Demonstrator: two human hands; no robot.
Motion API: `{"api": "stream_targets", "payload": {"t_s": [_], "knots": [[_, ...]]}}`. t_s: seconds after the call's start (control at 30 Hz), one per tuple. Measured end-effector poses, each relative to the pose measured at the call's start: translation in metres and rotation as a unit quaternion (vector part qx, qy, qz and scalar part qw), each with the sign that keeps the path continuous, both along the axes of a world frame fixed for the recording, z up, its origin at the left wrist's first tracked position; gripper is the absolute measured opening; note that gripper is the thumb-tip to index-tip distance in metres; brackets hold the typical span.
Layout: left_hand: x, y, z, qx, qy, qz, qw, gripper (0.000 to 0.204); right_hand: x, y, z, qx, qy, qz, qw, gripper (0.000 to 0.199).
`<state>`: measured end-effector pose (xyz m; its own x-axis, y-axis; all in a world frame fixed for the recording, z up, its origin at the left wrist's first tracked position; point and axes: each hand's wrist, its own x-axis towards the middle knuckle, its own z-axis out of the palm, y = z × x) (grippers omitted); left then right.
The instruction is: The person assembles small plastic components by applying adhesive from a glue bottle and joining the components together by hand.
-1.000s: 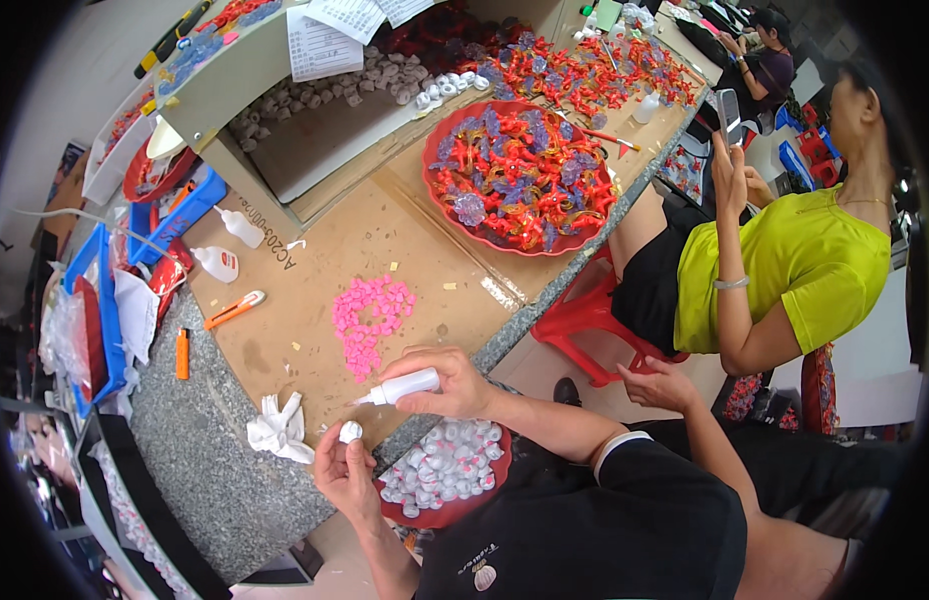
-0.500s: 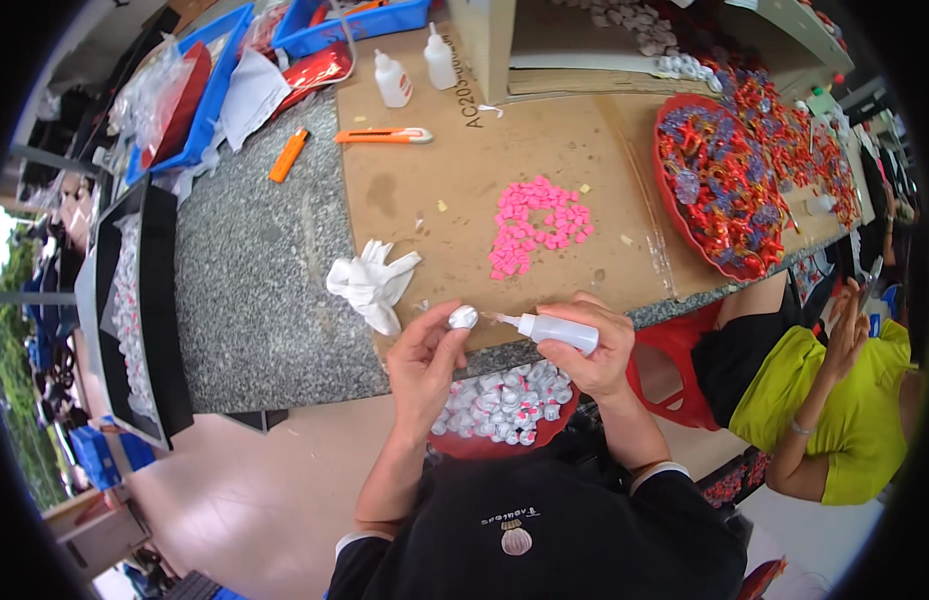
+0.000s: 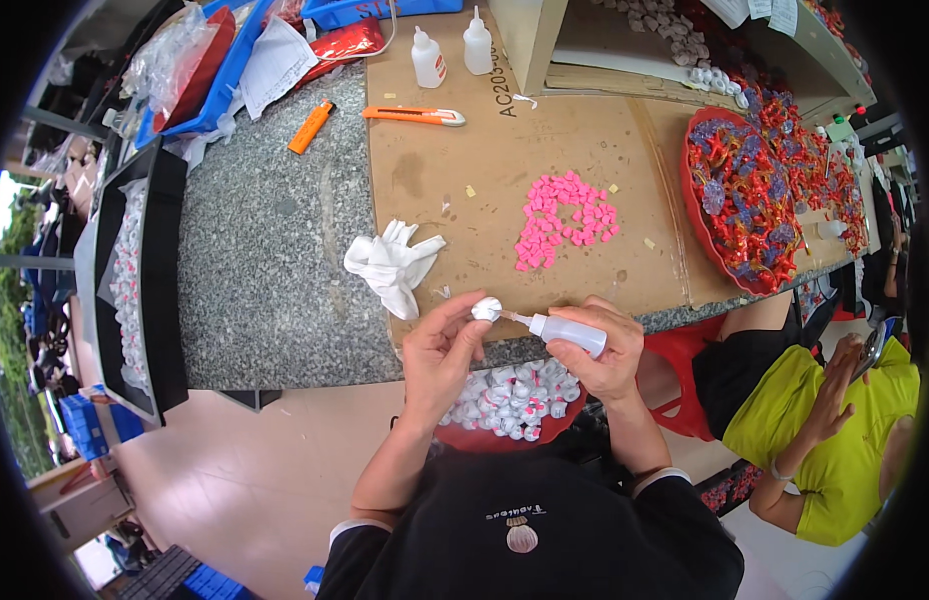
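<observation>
Between the thumb and fingers of my left hand is a small round white piece with a folded-looking surface. My right hand grips a translucent squeeze bottle, tilted so its thin nozzle points left. The nozzle's tip is at the white piece's right edge; whether it touches cannot be made out. Under my hands, a red bowl holds many similar white pieces, some with pink spots. Beyond my hands, small pink pieces lie scattered on the cardboard. A crumpled white glove lies near my left hand.
An orange utility knife, an orange lighter-like object and two upright white bottles are farther back. At right, a red tray holds red and purple trinkets. A black bin stands left. A person in yellow-green sits right.
The bottle's nozzle has come closer to the white piece. The whole view has shifted, so the table things sit farther right and higher. Both hands keep their holds.
</observation>
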<state>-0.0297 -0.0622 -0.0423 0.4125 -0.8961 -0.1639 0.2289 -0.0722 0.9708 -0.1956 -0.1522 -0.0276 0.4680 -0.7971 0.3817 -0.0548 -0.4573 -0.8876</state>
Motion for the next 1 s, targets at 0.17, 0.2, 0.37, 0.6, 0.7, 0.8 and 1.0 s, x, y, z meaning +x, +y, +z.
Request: {"api": "stream_targets", "payload": {"t_s": [0.17,0.2,0.37,0.6,0.7,0.8,1.0], "knots": [[0.0007,0.0001,-0.0022,-0.005,0.005,0.001,1.000,0.029,-0.0010,0.0000,0.0020,0.011,0.011,0.006,1.000,0.028],[0.0003,0.0004,-0.0017,-0.007,0.006,0.003,1.000,0.029,-0.0017,0.0006,0.0037,0.012,0.013,0.008,1.000,0.028],[0.0007,0.0006,0.0012,0.004,0.011,0.001,1.000,0.028,0.0000,0.0007,0.0046,0.011,0.013,0.005,1.000,0.027],[0.0012,0.0007,-0.0008,-0.005,0.022,-0.005,1.000,0.028,-0.0002,0.0001,0.0018,0.017,0.012,-0.002,1.000,0.027],[0.0011,0.0010,-0.0015,-0.008,0.022,-0.002,1.000,0.028,0.0013,-0.0001,0.0033,0.012,0.010,-0.002,1.000,0.027],[0.0016,0.0013,-0.0019,-0.004,0.023,-0.002,1.000,0.029,0.0019,0.0001,0.0011,0.008,0.005,0.004,1.000,0.027],[0.0013,0.0017,-0.0011,0.001,0.009,0.005,1.000,0.029,-0.0018,0.0000,0.0057,0.000,0.010,-0.006,1.000,0.027]]}}
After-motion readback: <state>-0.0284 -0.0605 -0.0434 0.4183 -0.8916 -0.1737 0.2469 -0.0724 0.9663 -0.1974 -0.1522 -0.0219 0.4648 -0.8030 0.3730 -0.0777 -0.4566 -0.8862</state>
